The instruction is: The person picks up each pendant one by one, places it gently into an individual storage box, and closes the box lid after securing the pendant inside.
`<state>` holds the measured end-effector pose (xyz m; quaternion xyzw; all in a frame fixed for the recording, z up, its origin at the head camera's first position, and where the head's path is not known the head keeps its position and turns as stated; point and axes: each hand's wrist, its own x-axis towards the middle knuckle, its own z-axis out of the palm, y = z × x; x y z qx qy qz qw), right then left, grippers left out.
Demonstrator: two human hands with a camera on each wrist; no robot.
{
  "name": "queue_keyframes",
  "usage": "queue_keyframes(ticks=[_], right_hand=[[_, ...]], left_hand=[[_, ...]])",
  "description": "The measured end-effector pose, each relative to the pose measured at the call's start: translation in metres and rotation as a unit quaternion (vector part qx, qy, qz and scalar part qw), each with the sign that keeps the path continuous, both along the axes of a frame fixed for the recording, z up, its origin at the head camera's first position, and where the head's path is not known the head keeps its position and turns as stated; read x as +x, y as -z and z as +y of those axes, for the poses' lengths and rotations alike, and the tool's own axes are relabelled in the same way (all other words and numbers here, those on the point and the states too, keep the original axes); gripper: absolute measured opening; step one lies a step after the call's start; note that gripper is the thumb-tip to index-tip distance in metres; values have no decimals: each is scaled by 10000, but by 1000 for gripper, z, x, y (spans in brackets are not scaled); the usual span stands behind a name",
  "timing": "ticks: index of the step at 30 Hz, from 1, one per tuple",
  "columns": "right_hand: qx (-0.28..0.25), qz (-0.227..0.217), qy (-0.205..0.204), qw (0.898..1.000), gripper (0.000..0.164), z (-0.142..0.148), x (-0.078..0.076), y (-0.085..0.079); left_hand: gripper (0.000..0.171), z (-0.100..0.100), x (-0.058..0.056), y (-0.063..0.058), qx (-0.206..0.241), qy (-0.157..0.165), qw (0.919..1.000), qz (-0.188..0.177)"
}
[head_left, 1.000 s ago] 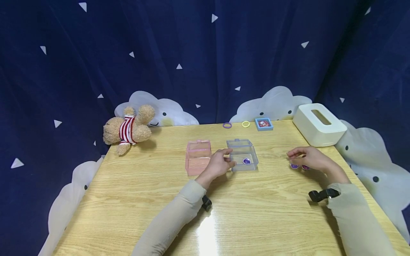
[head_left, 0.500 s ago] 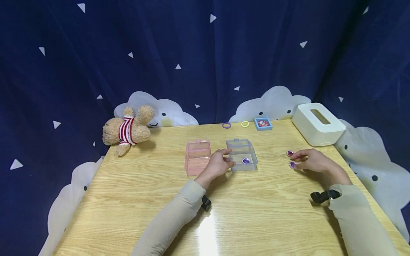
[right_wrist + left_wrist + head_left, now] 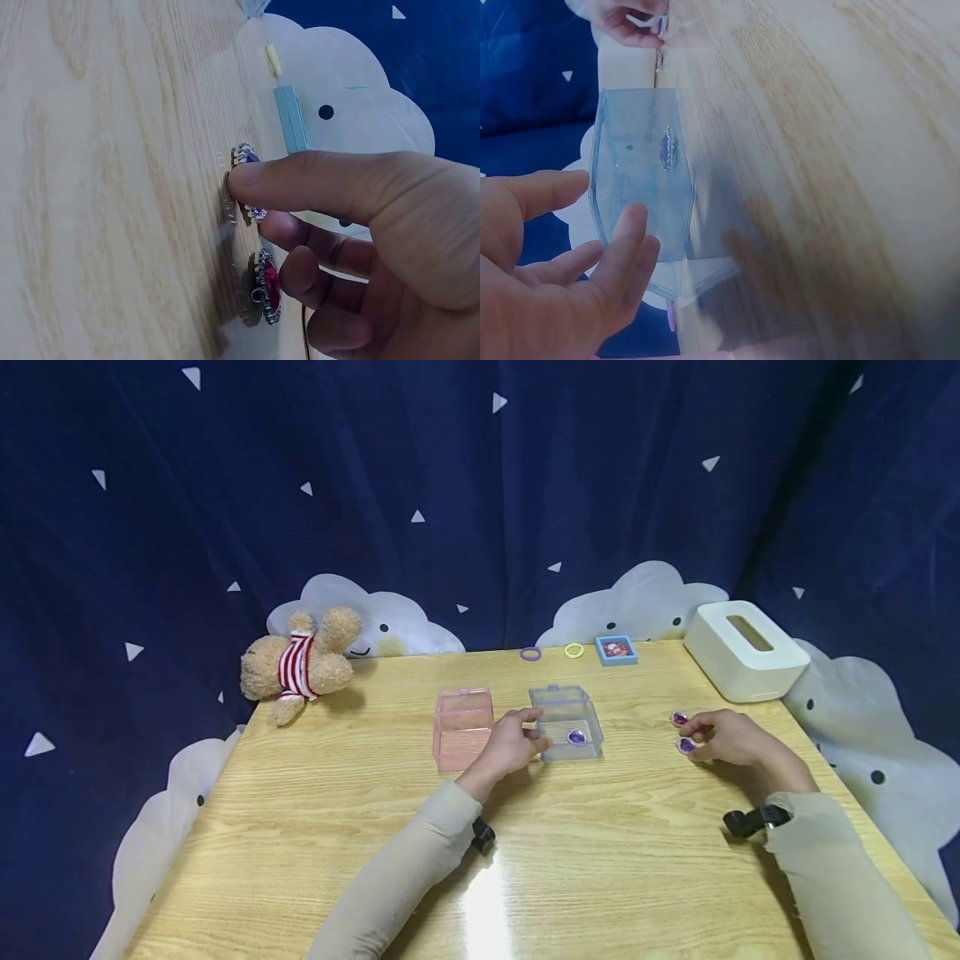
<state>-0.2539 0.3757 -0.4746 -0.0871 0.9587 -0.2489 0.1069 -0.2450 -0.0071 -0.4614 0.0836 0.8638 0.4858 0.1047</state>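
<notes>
A purple gem charm point(image 3: 686, 746) sits at the table's point(image 3: 600, 868) right, pinched between thumb and forefinger of the right hand point(image 3: 729, 739); a red gem charm point(image 3: 270, 289) lies just beside it. Farther left, the left hand point(image 3: 510, 746) spreads its fingers about a clear box's point(image 3: 588, 753) left wall.

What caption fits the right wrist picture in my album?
The right hand pinches a purple gem, with a red gem close by.

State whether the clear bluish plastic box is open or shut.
Open: clear lid tipped back, purple silver-rimmed gem visible inside.
</notes>
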Motion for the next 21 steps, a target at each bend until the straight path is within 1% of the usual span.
queue_keyframes(ticks=[6,13,16,21], right_hand=[[162,126,-33,9998,33,-1,-1,1],[316,289,-87,9990,32,-2,-2,1],[258,362,-103,9990,31,-4,-2,-1],[-50,380,-138,9992,33,-9,-3,-6]], left_hand=[[59,0,0,1,-5,-32,10000,10],[60,0,-1,2,-21,-22,10000,22],[60,0,-1,3,-31,-15,10000,43],[60,-1,-1,2,-14,-28,10000,27]])
